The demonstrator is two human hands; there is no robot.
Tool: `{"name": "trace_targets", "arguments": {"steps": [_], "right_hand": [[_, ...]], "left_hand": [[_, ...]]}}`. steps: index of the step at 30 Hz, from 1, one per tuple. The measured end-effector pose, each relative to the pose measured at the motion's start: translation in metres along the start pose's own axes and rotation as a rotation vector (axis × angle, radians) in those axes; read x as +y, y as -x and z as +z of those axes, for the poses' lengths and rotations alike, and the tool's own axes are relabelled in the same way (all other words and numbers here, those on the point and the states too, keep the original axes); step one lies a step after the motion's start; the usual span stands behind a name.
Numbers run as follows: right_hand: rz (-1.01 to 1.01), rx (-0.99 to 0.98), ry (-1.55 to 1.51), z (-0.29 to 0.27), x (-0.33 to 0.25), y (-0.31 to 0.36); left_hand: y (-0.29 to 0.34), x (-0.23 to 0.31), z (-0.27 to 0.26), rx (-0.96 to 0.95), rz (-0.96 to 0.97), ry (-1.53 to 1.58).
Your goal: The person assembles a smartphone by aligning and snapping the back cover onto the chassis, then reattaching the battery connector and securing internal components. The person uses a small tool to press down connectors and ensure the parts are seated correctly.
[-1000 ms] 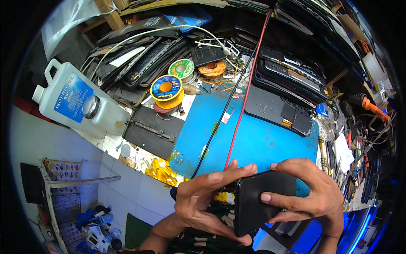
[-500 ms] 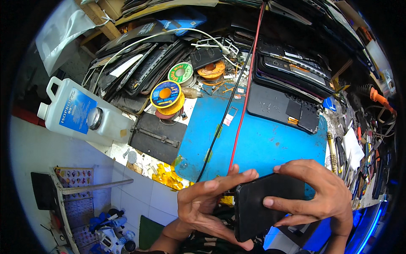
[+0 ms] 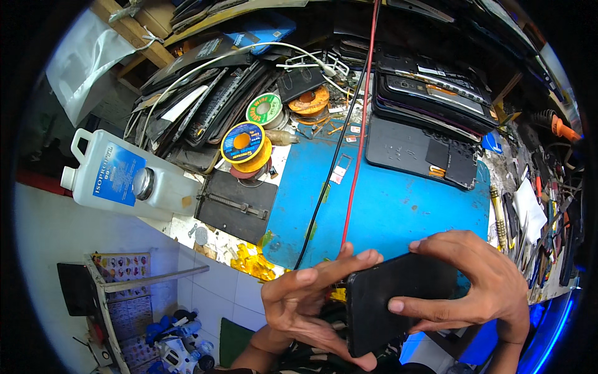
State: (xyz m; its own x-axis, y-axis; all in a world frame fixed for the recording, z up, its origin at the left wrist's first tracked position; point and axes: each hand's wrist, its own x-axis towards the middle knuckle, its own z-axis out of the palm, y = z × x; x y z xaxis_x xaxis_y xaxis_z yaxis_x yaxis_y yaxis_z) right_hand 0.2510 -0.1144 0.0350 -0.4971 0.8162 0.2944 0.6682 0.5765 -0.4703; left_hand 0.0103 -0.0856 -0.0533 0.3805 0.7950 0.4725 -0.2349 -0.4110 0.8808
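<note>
A black smartphone [image 3: 377, 305], its flat dark face toward me, is held tilted above the near edge of the bench. My left hand [image 3: 303, 293] grips its left side, with the thumb at the lower corner and fingers along the upper left edge. Across the right part of the phone lies the thumb of my right hand [image 3: 483, 283], while the index finger reaches the top edge. The other right fingers are partly hidden by the phone. Beyond it lies a blue work mat [image 3: 398, 212].
Red [image 3: 359, 134] and black cables [image 3: 329, 181] cross the mat. Solder wire spools [image 3: 243, 143] and a white plastic jug [image 3: 168, 193] stand left. Stacked dark device parts [image 3: 430, 100] are at the back; tools such as tweezers [image 3: 498, 218] crowd the right.
The view has shifted slightly, so the bench appears a little displaced. Both hands keep nearly the same grip on the smartphone.
</note>
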Motion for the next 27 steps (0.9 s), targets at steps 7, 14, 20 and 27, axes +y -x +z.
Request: {"name": "trace_targets", "arguments": {"steps": [7, 14, 20, 27], "right_hand": [[-0.004, -0.011, 0.029, -0.001, -0.001, 0.0], [-0.006, -0.011, 0.026, -0.002, -0.002, -0.001], [-0.06, -0.024, 0.021, -0.002, 0.002, 0.0], [-0.131, -0.023, 0.11, 0.002, 0.005, 0.001]], "left_hand": [[-0.014, 0.004, -0.001, -0.126, 0.056, 0.001], [-0.011, 0.005, 0.008, -0.022, 0.037, 0.141], [-0.009, 0.006, 0.011, 0.013, 0.009, 0.159], [-0.01, 0.009, 0.007, -0.024, 0.01, 0.11]]}}
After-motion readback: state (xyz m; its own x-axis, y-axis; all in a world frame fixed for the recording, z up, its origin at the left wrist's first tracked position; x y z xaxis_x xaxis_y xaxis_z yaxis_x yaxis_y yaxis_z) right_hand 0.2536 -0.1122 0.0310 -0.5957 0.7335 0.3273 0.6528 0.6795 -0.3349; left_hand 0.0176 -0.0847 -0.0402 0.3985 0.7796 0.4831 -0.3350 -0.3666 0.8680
